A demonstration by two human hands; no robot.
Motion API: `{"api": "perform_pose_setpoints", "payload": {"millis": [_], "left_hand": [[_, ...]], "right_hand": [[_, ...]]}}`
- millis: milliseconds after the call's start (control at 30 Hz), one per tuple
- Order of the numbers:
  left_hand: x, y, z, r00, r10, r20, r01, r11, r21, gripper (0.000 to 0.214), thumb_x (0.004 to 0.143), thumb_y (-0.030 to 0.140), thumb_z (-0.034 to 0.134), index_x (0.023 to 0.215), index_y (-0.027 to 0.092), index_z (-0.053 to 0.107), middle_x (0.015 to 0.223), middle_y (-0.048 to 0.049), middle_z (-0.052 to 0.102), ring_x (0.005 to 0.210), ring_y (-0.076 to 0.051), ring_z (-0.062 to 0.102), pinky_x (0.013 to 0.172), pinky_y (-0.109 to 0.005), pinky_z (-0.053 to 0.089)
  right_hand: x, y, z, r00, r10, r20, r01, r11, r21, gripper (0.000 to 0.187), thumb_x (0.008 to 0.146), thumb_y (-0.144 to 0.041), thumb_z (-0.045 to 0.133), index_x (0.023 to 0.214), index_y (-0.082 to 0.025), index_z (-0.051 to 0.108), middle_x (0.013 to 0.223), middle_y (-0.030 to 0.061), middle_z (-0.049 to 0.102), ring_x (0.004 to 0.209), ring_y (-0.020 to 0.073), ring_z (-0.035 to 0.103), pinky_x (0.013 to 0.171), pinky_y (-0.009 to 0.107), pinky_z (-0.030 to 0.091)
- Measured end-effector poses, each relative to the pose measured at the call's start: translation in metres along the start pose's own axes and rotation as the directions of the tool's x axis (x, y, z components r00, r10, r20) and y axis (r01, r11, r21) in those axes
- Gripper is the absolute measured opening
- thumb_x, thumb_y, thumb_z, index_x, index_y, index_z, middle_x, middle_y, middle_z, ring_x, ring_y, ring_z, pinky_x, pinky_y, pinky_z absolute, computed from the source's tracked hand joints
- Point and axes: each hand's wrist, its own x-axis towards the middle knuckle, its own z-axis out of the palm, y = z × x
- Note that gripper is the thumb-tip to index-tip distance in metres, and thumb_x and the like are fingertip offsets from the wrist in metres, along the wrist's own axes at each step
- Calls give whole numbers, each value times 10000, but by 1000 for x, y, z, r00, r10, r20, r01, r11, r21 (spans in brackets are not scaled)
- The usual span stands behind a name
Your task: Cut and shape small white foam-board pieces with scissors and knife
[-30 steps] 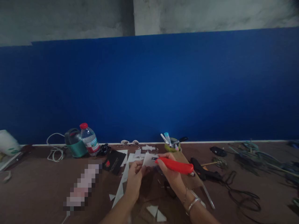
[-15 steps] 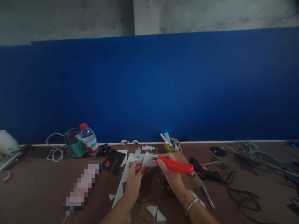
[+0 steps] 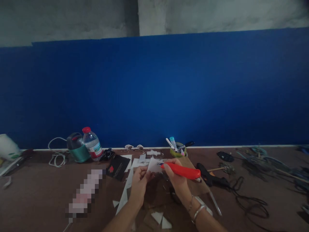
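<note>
Pinched between the thumb and fingers of my left hand (image 3: pixel 140 177) is a small piece of white paper (image 3: pixel 153 165), held up above the table. My right hand (image 3: pixel 178 177) is closed round a red utility knife (image 3: pixel 184 170). Its narrow front end points left and lies close to the paper's right edge; whether it touches cannot be made out. White triangular scraps (image 3: pixel 158 217) lie on the table below my hands. More white sheets and cut pieces (image 3: pixel 142 158) are spread behind and left of my left hand.
A black hot glue gun (image 3: pixel 212 177) with its cord lies to the right, beside a brown board (image 3: pixel 195 183). At the back stand a green pen holder (image 3: pixel 178 152) and a bottle with a red cap (image 3: pixel 93 145). A black card (image 3: pixel 118 167) lies left of my hands.
The utility knife's tip has shifted slightly to the right, away from the paper. My left hand and the paper have hardly moved.
</note>
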Motion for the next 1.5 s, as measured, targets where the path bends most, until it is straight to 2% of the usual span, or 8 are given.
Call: {"api": "perform_pose_setpoints", "payload": {"millis": [267,567,800,1133,1500], "left_hand": [[1,-1,-1,1000,4,-11,-4,1000,10,319,653,400,755,800,154,613,739,-57,715,726,-198,668,709,-293,506],[0,0,0,1000,26,-1,-26,998,49,290,683,382,736,807,158,600,735,-45,713,734,-189,664,722,-281,494],[0,-1,-1,1000,23,-5,-23,999,48,309,660,400,751,795,162,608,721,-40,711,693,-186,659,704,-279,486],[2,-4,-4,999,34,17,-35,998,43,296,691,387,729,819,152,603,754,-60,714,724,-198,665,733,-309,497],[0,-2,-2,1000,25,-2,-25,999,31,314,671,403,744,814,155,615,755,-54,716,734,-198,668,740,-304,500]], "right_hand": [[0,1,-1,999,-8,53,8,1000,5,118,749,-316,615,749,-223,542,709,-1,608,668,178,578,664,293,485],[-2,0,-1,999,-34,42,33,999,4,134,744,-326,625,753,-218,545,700,-7,609,661,169,571,648,279,486],[0,-3,0,1000,7,19,-7,1000,23,156,725,-355,630,726,-219,553,686,5,615,649,190,590,642,308,497],[-1,-2,0,1000,-12,-1,12,1000,16,134,733,-336,618,720,-220,552,694,-3,615,669,188,592,671,314,497],[-1,1,-1,999,-11,36,10,1000,10,126,736,-331,614,752,-226,547,697,-4,617,666,184,590,651,295,492]]}}
